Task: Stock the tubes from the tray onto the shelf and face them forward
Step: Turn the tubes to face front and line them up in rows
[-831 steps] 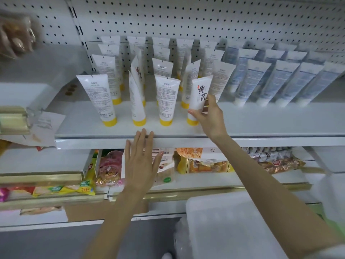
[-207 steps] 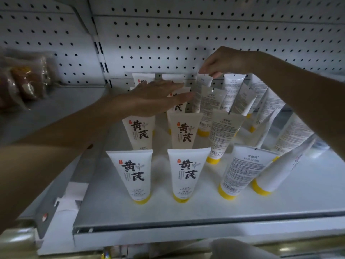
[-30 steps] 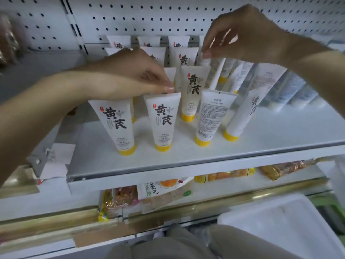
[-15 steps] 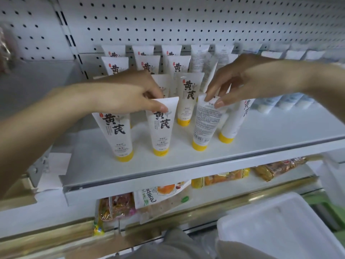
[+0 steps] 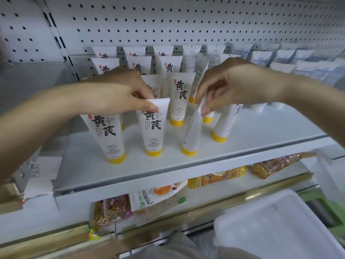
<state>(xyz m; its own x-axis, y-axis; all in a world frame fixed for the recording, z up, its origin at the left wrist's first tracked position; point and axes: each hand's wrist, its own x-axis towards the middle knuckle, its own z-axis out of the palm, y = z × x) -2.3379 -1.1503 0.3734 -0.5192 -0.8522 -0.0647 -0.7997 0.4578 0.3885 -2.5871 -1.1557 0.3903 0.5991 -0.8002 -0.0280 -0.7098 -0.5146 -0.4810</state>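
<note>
The right hand (image 5: 233,86) pinches the top of the edge-on tube (image 5: 192,135), upright, cap down; the left hand (image 5: 115,96) pinches the near-facing tube (image 5: 154,128) on its left.

Tray (image 5: 280,230) cut off btm-right; blue tubes (image 5: 306,69) blurred, labels unreadable.

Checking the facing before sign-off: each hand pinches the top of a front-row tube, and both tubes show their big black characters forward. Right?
Not both. In the head view the left hand pinches the second tube, characters forward, but the third tube, pinched by the right hand, is turned nearly edge-on, characters not showing.
</note>
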